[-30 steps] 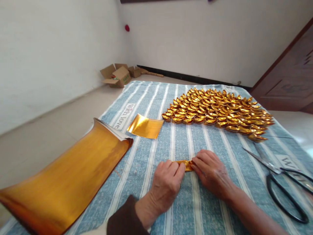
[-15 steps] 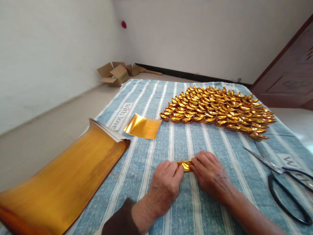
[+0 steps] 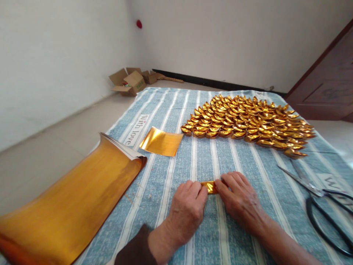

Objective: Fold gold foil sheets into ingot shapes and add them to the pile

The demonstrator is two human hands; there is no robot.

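Note:
A narrow folded strip of gold foil paper point(image 3: 210, 187) lies across the striped cloth between my two hands. My left hand point(image 3: 189, 202) pinches its left end, fingers curled and closed. At the other end, my right hand point(image 3: 237, 197) presses the strip with thumb and fingers together. Both ends are hidden under the fingers. Beyond the hands lies a loose square sheet of gold foil paper point(image 3: 161, 142), slightly curled. Many folded gold paper ingots point(image 3: 245, 123) stand in close rows at the back right.
On the left lies a large curved stack of gold paper point(image 3: 82, 195). Black-handled scissors point(image 3: 314, 189) rest on the right, blades partly open. The blue striped cloth point(image 3: 162, 173) covers the table. An open cardboard box point(image 3: 129, 82) sits on the floor behind it.
My right fingers have shifted slightly on the strip, with the thumb now more apart from the raised fingers. My left hand barely moves. The view has turned a little.

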